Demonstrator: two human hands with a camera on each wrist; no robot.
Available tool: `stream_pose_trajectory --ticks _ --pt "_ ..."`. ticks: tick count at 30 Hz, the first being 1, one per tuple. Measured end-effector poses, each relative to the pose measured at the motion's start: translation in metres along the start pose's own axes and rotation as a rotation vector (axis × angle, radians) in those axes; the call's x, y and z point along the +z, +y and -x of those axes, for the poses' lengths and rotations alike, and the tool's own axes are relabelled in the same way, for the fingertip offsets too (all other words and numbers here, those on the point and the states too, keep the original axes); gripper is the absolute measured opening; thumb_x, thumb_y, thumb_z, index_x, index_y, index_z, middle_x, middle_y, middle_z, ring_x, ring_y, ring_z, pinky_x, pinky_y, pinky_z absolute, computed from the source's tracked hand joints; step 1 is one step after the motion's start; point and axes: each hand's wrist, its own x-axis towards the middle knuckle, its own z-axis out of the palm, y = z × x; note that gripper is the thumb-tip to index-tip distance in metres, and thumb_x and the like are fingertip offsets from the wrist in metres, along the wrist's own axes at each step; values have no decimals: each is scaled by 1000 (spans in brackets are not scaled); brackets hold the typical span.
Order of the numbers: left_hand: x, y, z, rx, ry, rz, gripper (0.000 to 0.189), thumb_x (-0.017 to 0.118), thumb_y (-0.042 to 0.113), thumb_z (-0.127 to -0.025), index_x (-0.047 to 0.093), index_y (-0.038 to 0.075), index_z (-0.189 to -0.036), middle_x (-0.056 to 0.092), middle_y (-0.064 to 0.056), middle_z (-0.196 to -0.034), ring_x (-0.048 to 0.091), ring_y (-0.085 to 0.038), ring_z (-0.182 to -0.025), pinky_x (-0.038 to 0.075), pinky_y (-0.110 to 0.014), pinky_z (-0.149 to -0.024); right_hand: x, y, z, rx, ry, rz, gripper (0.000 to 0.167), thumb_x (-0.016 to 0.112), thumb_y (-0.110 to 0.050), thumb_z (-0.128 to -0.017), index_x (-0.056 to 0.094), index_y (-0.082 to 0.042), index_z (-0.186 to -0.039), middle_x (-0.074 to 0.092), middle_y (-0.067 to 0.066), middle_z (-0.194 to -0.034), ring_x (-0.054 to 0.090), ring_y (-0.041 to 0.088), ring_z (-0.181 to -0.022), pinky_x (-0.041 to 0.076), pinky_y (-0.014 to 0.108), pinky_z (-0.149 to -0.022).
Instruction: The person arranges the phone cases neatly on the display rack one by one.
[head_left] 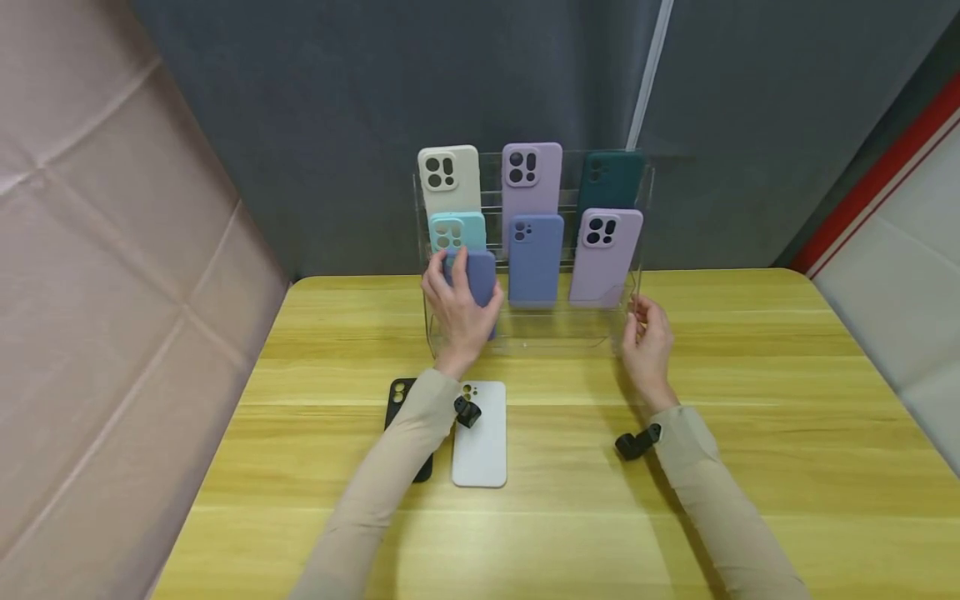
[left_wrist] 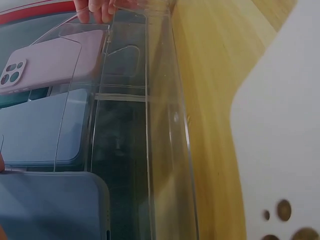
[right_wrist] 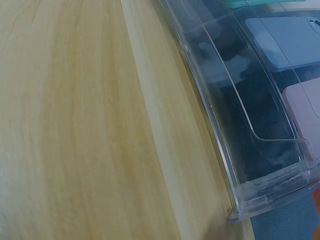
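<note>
In the head view, my left hand (head_left: 459, 321) grips a dark blue phone case (head_left: 482, 273) by its sides at the lower left of a clear plastic display rack (head_left: 558, 342). A turquoise phone case (head_left: 468, 223) stands right behind it. The left wrist view shows the lower end of the held case (left_wrist: 55, 205) close to the rack's front lip (left_wrist: 167, 130). My right hand (head_left: 648, 346) pinches the rack's right side edge, thumb and fingers close together. Beside the held case stands a lighter blue phone case (head_left: 536, 262), then a lilac phone case (head_left: 606, 258).
On the back tier lean a white phone case (head_left: 452, 193), another lilac case (head_left: 531, 187) and a dark green case (head_left: 611, 179). A black case (head_left: 397, 398) and a white case (head_left: 480, 450) lie on the wooden table (head_left: 570, 500), partly under my left forearm. A grey curtain (head_left: 300, 125) hangs behind.
</note>
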Motion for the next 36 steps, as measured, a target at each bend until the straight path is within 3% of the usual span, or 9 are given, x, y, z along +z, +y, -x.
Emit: stream_pose_trajectory --ticks 17,36 --pt "5 0 12 19 5 -31 71 78 21 -67 47 11 -131 33 -20 -131 34 -37 -115 39 -48 -91 1 -1 0 -23 30 -9 20 52 9 -88 59 12 -107 61 26 -97 59 36 -84 35 0 -70" --pt "7 -6 24 -27 -5 -73 64 78 18 -67 48 10 -123 32 -19 -128 33 -38 -116 38 -50 -92 0 -2 1 19 1 -4 21 51 9 -89 56 14 -108 58 28 -99 57 33 -86 36 1 -70"
